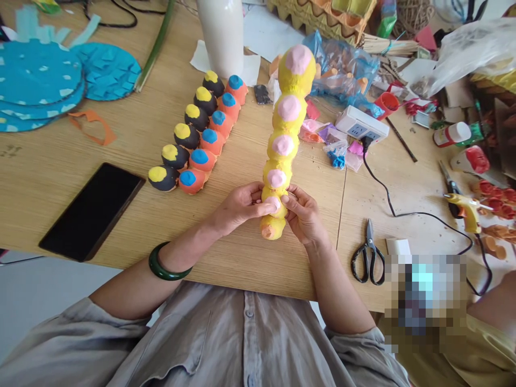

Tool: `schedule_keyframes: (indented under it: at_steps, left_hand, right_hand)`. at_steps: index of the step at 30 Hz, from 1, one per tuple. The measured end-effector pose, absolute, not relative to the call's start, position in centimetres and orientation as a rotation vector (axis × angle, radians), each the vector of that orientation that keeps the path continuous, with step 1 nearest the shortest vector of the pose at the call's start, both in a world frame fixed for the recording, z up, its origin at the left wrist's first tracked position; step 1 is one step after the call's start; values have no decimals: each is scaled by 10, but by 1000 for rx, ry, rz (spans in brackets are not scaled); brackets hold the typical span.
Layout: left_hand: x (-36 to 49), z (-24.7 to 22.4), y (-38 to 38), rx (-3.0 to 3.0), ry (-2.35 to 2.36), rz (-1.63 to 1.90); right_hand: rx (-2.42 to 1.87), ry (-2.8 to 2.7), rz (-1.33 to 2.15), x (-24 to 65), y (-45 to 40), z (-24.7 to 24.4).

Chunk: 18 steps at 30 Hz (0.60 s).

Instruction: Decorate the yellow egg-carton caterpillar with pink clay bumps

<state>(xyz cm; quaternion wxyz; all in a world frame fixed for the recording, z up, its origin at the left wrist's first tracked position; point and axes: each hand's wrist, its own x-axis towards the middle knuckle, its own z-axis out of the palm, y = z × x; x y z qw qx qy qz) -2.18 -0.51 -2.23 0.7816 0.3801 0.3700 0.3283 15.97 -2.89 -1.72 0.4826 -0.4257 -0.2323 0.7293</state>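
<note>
A long yellow egg-carton caterpillar (288,140) with pink clay spots stands out from me across the wooden table (80,215). Its lower part sits between my hands, and its orange-tipped end sticks out below them. My left hand (239,207), with a green bangle (169,263) on the wrist, grips it from the left, fingertips on a pink spot. My right hand (302,212) grips it from the right. To the left lies a row of black and orange egg-cup pieces (197,134) with yellow and blue tops.
A black smartphone (92,210) lies left of my hands. Blue paper discs (38,72) sit top left, a white power strip (362,124) with a black cord top right, and black scissors (367,255) and a yellow glue gun (465,210) at right. A co-worker's arm (494,306) appears bottom right.
</note>
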Motion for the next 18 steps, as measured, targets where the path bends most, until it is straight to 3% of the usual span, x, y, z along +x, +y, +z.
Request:
schedule_keyframes:
  at_steps: [18]
  left_hand:
    - [-21,-11,-7,795,840,783]
  right_hand:
    - [-971,-544,1907,165,-28,-27]
